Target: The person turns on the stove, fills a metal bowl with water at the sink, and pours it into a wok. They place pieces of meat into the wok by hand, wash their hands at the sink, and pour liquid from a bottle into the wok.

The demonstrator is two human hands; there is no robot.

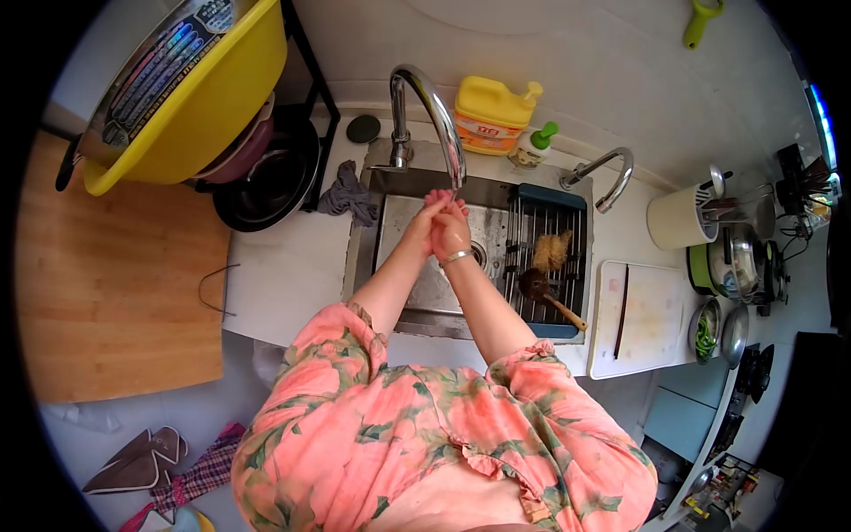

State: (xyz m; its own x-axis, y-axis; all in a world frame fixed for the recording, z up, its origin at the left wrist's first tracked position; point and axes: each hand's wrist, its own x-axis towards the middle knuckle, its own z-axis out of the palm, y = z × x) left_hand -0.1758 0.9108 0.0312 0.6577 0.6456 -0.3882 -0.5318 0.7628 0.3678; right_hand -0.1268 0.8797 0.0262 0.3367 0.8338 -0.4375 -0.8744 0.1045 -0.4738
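My left hand [427, 227] and my right hand [452, 232] are pressed together under the spout of a tall chrome tap [432, 102]. Their fingers stretch forward in a cupped shape, partly overlapping, and no object shows between them. A bracelet [456, 257] circles my right wrist. Beneath both hands lies the steel sink basin [412, 288]. Across its right side sits a drying rack [547, 197] bearing a tan scrubber [551, 252] and a dark round-headed brush [535, 284] with a wooden handle.
Behind the sink stand a yellow detergent jug [487, 113], a green-topped pump bottle [534, 147] and a smaller tap [612, 186]. A grey cloth [348, 195] lies left. Rightward are a white cutting board [654, 310] and green vegetables [705, 337]. A yellow basin [204, 106] looms upper left.
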